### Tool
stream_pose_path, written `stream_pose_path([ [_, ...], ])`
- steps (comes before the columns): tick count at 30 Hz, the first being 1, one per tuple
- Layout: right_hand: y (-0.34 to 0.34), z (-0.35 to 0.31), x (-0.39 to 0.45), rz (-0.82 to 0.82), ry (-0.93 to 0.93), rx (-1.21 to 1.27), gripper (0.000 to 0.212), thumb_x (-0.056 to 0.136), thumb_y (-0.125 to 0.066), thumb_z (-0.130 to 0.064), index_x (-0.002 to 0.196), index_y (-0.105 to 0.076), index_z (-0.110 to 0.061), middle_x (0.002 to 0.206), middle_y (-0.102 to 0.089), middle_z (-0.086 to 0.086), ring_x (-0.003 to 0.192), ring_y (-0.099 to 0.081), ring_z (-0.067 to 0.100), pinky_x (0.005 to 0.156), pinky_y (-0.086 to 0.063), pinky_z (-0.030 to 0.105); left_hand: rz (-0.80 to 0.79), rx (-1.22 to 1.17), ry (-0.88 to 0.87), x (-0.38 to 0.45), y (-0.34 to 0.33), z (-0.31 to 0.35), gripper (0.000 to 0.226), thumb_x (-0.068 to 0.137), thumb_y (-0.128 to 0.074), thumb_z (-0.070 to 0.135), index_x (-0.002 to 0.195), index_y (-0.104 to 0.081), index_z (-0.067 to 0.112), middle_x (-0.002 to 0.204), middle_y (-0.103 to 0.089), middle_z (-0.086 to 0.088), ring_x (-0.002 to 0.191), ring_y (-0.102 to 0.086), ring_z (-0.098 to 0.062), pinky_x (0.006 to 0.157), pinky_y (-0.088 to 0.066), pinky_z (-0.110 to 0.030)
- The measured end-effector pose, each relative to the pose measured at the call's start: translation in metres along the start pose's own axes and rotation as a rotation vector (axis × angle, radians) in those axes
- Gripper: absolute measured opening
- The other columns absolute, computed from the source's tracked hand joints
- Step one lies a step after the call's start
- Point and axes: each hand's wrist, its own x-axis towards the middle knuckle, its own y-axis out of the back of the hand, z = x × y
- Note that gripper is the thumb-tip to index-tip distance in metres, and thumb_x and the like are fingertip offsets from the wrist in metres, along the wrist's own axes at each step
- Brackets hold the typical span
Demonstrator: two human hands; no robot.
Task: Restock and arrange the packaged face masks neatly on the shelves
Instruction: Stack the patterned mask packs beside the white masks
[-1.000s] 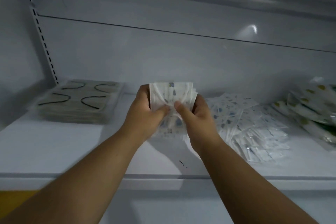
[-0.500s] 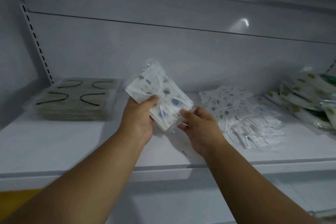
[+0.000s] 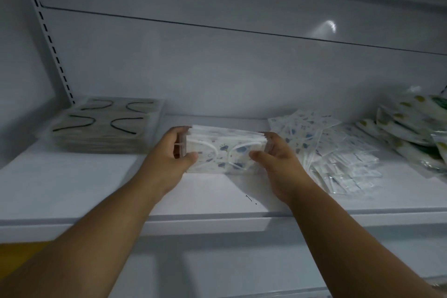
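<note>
Shelf (image 3: 72,191), white and flat, fills the middle of the view, with a white back wall (image 3: 217,75) behind it; at ten o'clock a strip with dark slots (image 3: 52,48) runs up the corner; at nine o'clock a tan stack of masks (image 3: 106,126) with black ear loops lies flat on the shelf, well apart from the hands; the left hand (image 3: 169,155) reaches in from seven o'clock, and its grip is curled round the left end of the bundle of masks (image 3: 225,150), thumb on the front and fingers behind; the bundle is at the middle of the view, white with small blue shapes and white ear loops; it stands on its long edge on the shelf, between the two hands; the right hand (image 3: 278,159) comes in from five o'clock, and its grip is curled round the right end of the same bundle, thumb on the front; at three o'clock a loose pile of masks (image 3: 331,152) with the same blue shapes lies spread out on the shelf, just beside the right hand; far over at three o'clock, near the edge of the view, lie green and yellow packs (image 3: 416,128), leaning on each other; below the shelf, at eight o'clock, a bit of yellow (image 3: 21,256) shows.
</note>
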Motion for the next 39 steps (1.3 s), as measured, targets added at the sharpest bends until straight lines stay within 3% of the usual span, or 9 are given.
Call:
stream_pose_path([
  [6, -0.007, -0.004, -0.009, 0.063, -0.094, -0.032, 0.020, 0.097, -0.049, -0.017, 0.103, -0.066, -0.026, 0.100, -0.072, 0.008, 0.090, -0.068, 0.027, 0.075, -0.055, 0.039, -0.064, 0.254, -0.039, -0.002, 0.003, -0.004, 0.008, 0.103, -0.052, 0.020, 0.110, -0.053, 0.024, 0.105, -0.066, -0.002, 0.098, -0.063, -0.021, 0.088, -0.050, -0.033],
  [9, -0.017, -0.008, -0.009, 0.114, -0.086, -0.016, 0.017, 0.097, -0.046, -0.016, 0.088, -0.061, -0.020, 0.080, -0.067, -0.002, 0.076, -0.060, 0.019, 0.070, -0.048, 0.034, -0.035, 0.274, -0.058, -0.002, -0.005, 0.004, 0.014, 0.105, -0.047, 0.024, 0.118, -0.043, 0.021, 0.099, -0.057, 0.012, 0.089, -0.055, -0.002, 0.072, -0.042, -0.019],
  [11, -0.024, -0.010, -0.007, 0.237, -0.069, 0.081, 0.024, 0.093, -0.044, -0.007, 0.075, -0.052, -0.020, 0.059, -0.052, -0.011, 0.064, -0.045, 0.012, 0.062, -0.038, 0.026, 0.034, 0.144, -0.027, -0.001, -0.011, 0.005, 0.015, 0.105, -0.048, 0.023, 0.118, -0.043, 0.022, 0.100, -0.057, 0.016, 0.092, -0.056, -0.002, 0.079, -0.043, -0.025],
  [14, -0.030, -0.012, -0.007, 0.304, -0.076, 0.114, 0.025, 0.095, -0.040, -0.008, 0.082, -0.056, -0.023, 0.063, -0.051, -0.011, 0.067, -0.046, 0.010, 0.066, -0.039, 0.026, 0.069, -0.022, 0.045, -0.001, -0.016, 0.001, 0.014, 0.104, -0.051, 0.020, 0.116, -0.046, 0.025, 0.104, -0.060, 0.011, 0.097, -0.059, -0.009, 0.091, -0.044, -0.031],
  [18, -0.031, -0.009, -0.008, 0.236, -0.089, 0.052, 0.026, 0.094, -0.039, -0.008, 0.072, -0.043, -0.021, 0.056, -0.045, -0.012, 0.062, -0.041, 0.010, 0.062, -0.036, 0.028, 0.091, 0.007, 0.049, -0.002, -0.009, -0.006, 0.022, 0.104, -0.048, 0.013, 0.091, -0.043, 0.030, 0.086, -0.048, 0.009, 0.079, -0.048, -0.010, 0.073, -0.040, -0.031],
  [24, -0.027, -0.006, -0.011, 0.207, -0.113, -0.027, 0.024, 0.097, -0.037, -0.021, 0.078, -0.050, -0.021, 0.076, -0.054, 0.000, 0.075, -0.050, 0.017, 0.071, -0.042, 0.033, 0.072, 0.097, 0.053, 0.000, -0.007, -0.005, 0.021, 0.105, -0.046, 0.019, 0.087, -0.040, 0.027, 0.084, -0.047, 0.007, 0.074, -0.045, -0.009, 0.065, -0.036, -0.028],
  [30, -0.011, -0.008, -0.008, 0.173, -0.041, -0.188, 0.020, 0.095, -0.040, -0.014, 0.085, -0.057, -0.018, 0.076, -0.059, -0.003, 0.075, -0.055, 0.015, 0.072, -0.046, 0.032, 0.001, 0.050, 0.084, 0.002, -0.001, -0.007, 0.010, 0.104, -0.050, 0.023, 0.098, -0.047, 0.029, 0.099, -0.059, 0.007, 0.095, -0.058, -0.016, 0.089, -0.047, -0.037],
  [34, -0.002, -0.008, -0.011, 0.082, -0.051, -0.206, 0.021, 0.099, -0.043, -0.007, 0.100, -0.063, -0.012, 0.100, -0.073, 0.008, 0.096, -0.070, 0.031, 0.089, -0.055, 0.050, -0.023, 0.115, 0.069, 0.003, 0.012, -0.009, 0.013, 0.103, -0.053, 0.020, 0.100, -0.053, 0.033, 0.106, -0.066, 0.009, 0.104, -0.063, -0.018, 0.099, -0.050, -0.046],
  [39, 0.003, -0.003, -0.011, 0.138, -0.021, -0.188, 0.022, 0.098, -0.056, -0.011, 0.086, -0.074, -0.017, 0.093, -0.076, 0.009, 0.094, -0.072, 0.033, 0.094, -0.055, 0.051, 0.027, 0.187, 0.020, 0.004, 0.018, -0.007, 0.012, 0.098, -0.062, 0.018, 0.092, -0.061, 0.028, 0.093, -0.071, 0.009, 0.093, -0.068, -0.018, 0.090, -0.057, -0.045],
])
